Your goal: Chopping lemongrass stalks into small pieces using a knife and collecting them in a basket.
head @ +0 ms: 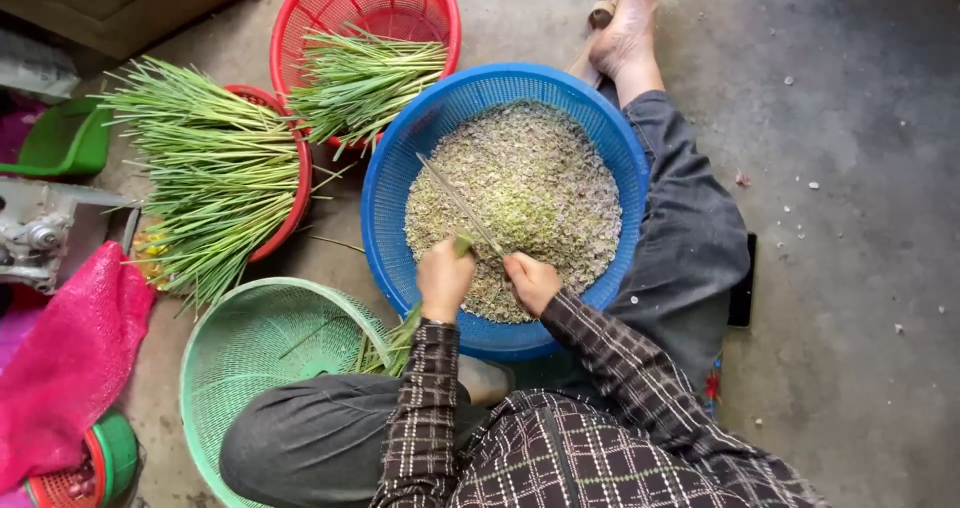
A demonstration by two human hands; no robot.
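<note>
Over the blue basket (395, 183), green stalks (462, 246) are clenched in the left hand (443, 278). A knife (462, 206) is gripped by the right hand (531, 280). Fingers could be nicked, the blade being so close.

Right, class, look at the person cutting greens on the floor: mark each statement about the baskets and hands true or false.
1. The right hand holds a knife. True.
2. The blue basket is empty. False: it holds chopped bits.
3. The left hand grips green stalks. True.
4. Both red baskets hold long green stalks. True.
5. The hands work over the green basket. False: they are over the blue one.
</note>
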